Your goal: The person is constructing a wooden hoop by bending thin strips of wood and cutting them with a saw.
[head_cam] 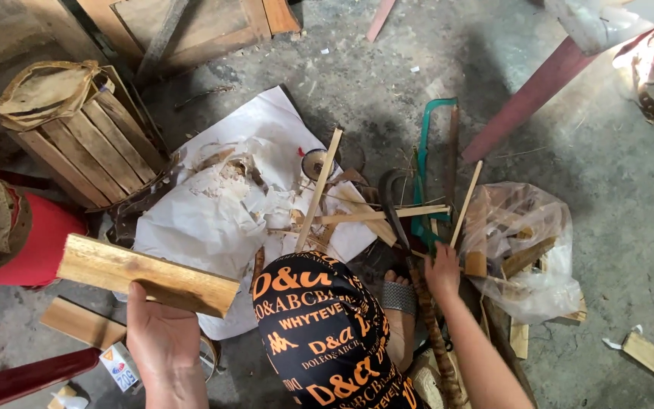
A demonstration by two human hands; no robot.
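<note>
My left hand (162, 337) grips a thick block of pale wood (145, 274), holding it flat above the floor at the lower left. My right hand (443, 269) reaches down past my knee into a heap of thin wooden sticks (381, 215); its fingers rest at the lower end of one slim stick (465, 204), and whether they grip it is unclear. A curved dark blade (391, 206) and a green-framed saw (424, 163) lie in the same heap.
White paper (221, 220) with wood shavings covers the floor ahead. A slatted wooden crate (88, 136) stands at left beside a red stool (35, 238). A clear plastic bag (527, 250) of wood offcuts lies at right. A red table leg (531, 95) slants at upper right.
</note>
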